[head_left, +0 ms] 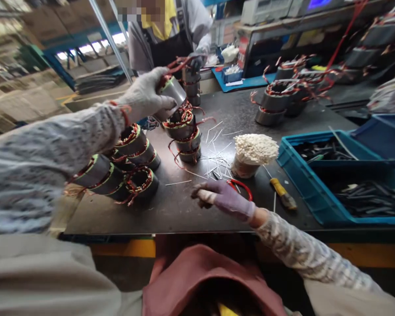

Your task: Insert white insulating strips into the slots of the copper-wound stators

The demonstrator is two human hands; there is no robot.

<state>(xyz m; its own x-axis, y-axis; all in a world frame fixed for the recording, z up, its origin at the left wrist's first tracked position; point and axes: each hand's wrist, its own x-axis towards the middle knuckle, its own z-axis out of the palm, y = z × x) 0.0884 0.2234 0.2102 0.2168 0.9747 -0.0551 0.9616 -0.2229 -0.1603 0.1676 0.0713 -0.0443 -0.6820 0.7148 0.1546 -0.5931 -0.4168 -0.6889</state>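
Observation:
My left hand [148,94], in a pale glove, is closed around a metal motor stator [174,91] with copper-red wires. It holds this stator tilted at the top of a stack of stators [186,142]; whether the two touch is unclear. My right hand [224,198], in a purple glove with dark fingertips, hovers low over the table's near side. Its fingers reach leftward, slightly apart, and nothing shows in them. Beside it lie red-handled scissors [245,188], partly hidden by the hand. Thin white sticks [217,164] are scattered just beyond.
More stators [141,180] stand on the left, others [273,103] at the back right. A bundle of white sticks [255,151] stands mid-table, near a yellow-handled tool [283,193]. Blue bins [296,184] hold dark pieces. Across the table stands a co-worker [171,39]; another person's sleeve [388,94] shows at right.

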